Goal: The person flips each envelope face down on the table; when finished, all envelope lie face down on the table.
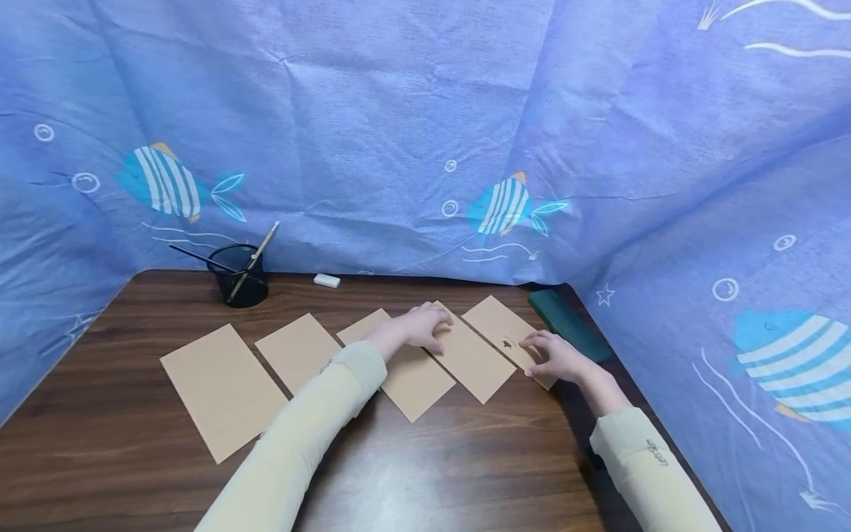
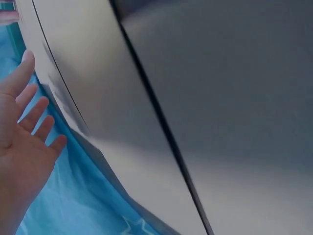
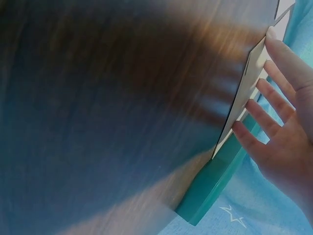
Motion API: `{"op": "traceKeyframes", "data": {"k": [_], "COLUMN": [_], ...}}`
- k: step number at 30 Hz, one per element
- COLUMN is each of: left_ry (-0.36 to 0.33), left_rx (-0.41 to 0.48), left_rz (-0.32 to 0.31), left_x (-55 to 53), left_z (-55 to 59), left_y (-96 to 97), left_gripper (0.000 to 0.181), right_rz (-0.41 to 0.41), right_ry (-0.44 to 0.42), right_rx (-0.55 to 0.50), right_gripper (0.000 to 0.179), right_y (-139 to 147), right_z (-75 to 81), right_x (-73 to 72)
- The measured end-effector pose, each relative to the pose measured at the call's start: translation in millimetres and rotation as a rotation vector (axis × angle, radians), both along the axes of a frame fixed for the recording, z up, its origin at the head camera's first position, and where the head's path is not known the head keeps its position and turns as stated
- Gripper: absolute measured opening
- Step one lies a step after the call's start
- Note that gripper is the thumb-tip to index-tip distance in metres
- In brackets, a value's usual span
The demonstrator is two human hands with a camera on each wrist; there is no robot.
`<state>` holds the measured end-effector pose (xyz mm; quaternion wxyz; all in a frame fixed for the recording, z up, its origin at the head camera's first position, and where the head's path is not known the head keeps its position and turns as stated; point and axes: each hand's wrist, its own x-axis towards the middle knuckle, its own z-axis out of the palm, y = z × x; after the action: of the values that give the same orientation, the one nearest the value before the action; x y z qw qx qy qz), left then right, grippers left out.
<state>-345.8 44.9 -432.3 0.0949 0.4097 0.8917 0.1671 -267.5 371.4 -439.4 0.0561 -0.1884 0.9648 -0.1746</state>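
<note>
Several flat kraft-brown rectangles that look like thin notebooks lie slantwise in a row across the table. My left hand (image 1: 415,329) is over the middle of the row, fingers spread and loosely bent, between a middle notebook (image 1: 419,384) and the plain notebook (image 1: 475,358) to its right. In the left wrist view, that hand (image 2: 24,132) has nothing in it. At the row's right end, my right hand (image 1: 558,358) touches the notebook with a small dark print (image 1: 495,318). The right wrist view shows the fingers fairly straight, thumb and fingertips at this notebook's edges (image 3: 252,73).
Two more notebooks, a large one (image 1: 222,391) and a narrower one (image 1: 299,351), lie to the left. Behind them stand a black mesh pen cup (image 1: 249,292) holding pencils and a white eraser (image 1: 327,281). A dark green long case (image 1: 568,325) lies by the right edge. Blue fish-print cloth (image 1: 372,148) surrounds the table.
</note>
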Motion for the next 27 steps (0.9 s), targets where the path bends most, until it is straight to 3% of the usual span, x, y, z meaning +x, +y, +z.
{"op": "traceKeyframes", "data": {"k": [6,14,22,27], "left_ry": [0.039,-0.058,-0.068,-0.086], "left_rx": [0.044,0.057,-0.027,-0.025], "left_rz": [-0.022,0.068,0.076,0.079], "left_x": [1.0,4.3,3.4,2.6], "left_z": [-4.4,-3.9,0.1,-0.4], "left_y": [24.0,40.2,47.6,50.6], "left_gripper": [0.062,0.073,0.078,0.081], "right_rz": [-0.013,-0.003,-0.006,-0.009], "right_ry": [-0.007,-0.012,-0.014,-0.02], "right_rx": [0.018,0.009,0.019,0.024], "right_gripper": [0.061,0.06,0.06,0.06], "right_y": [0,-1,-1,0], "right_z": [0.8,2.1,-0.2,0.0], "right_x": [-2.2,-0.7,-2.1,-2.2]}}
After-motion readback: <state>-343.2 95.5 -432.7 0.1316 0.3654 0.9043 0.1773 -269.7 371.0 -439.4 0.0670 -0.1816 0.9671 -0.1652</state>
